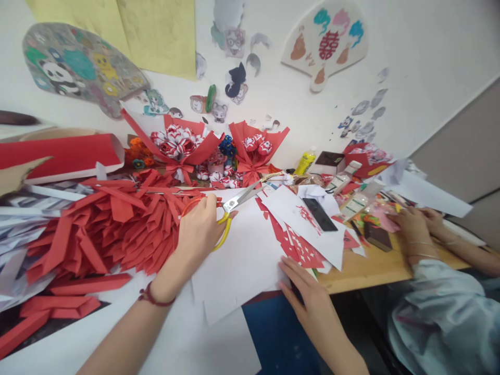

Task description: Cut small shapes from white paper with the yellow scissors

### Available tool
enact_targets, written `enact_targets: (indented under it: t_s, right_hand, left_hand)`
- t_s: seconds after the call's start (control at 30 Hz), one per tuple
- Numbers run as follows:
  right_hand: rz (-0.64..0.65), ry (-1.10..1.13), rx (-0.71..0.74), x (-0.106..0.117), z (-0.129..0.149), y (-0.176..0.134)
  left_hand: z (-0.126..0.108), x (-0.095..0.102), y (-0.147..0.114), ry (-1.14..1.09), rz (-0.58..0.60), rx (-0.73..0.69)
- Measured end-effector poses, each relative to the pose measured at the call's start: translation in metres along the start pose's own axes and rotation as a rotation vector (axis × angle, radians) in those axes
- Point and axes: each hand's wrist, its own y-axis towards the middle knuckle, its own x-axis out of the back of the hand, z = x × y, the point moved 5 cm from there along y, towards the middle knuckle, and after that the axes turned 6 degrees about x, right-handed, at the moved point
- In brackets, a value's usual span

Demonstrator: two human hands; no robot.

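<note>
My left hand (201, 229) is closed around a pair of scissors (234, 200) with red-orange and yellow handles. The blades point up and to the right, above a sheet of white paper (238, 260). My right hand (312, 299) touches that paper's right edge, its fingers stretched out and the thumb apart from them. Beside the right hand lie red paper pieces with cut-out shapes (299, 247) and another white sheet carrying a red design. A dark phone-like slab (319, 214) rests on that sheet.
A large pile of folded red paper strips (136, 224) spreads at left, near white strips (23, 224). Paper-flower bouquets (177, 143) stand against the wall. Bottles (344, 177) and clutter fill the right side, where another person's hands (416, 232) are at work.
</note>
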Motion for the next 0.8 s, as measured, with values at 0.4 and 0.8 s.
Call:
enact_targets:
  t_s: [0.4,0.8]
  right_hand:
    - [0.101,0.141,0.057,-0.017,0.029,0.109]
    - [0.081,0.032,0.190,-0.061,0.016,0.159]
  left_hand:
    - [0.035,0.003,0.014,-0.270,-0.006,0.360]
    - [0.051,0.011,0.015,-0.612,-0.172,0.425]
